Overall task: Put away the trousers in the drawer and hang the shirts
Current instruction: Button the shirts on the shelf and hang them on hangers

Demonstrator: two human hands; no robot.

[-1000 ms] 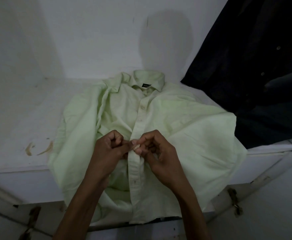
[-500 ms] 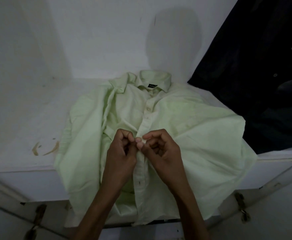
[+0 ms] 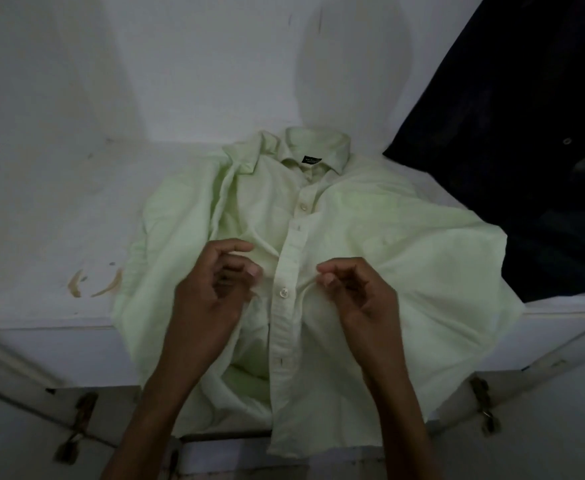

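- On the white shelf (image 3: pixel 41 237): pale green shirt (image 3: pixel 405 258), front up, collar toward the back wall, hem drooping over the front edge.
- Along the placket: middle button (image 3: pixel 284 292) through its hole, to all appearance. Upper button (image 3: pixel 303 206) in sight just above a bare hole, so probably undone. Lower hole bare too.
- Right hand (image 3: pixel 360 296): thumb and forefinger closed narrow on a raised ridge of the cloth, just right of the placket.
- Left hand (image 3: pixel 211 292): fingers curled, tips at or just over the cloth left of the placket. Cannot tell whether gripping any of it.
- At the right edge: dark garment (image 3: pixel 512 140), hanging down from above onto the shelf's right end, right beside the green sleeve, contact unclear. Looks like a second shirt, with small buttons showing.
- No hanger, rail, trousers or drawer anywhere in view.
- Reads as an early stage: doing up the front before hanging, with one fastening made and more to go.
- Left to do on this evidence: finish the buttons, fetch a hanger, hang this shirt and perhaps the dark one. As for the trousers, impossible to say from here whether put away or not.
- Brown stains (image 3: pixel 93 282) on the shelf left of the shirt and apart from it. Rusty latches (image 3: pixel 79 427) on the panel below.
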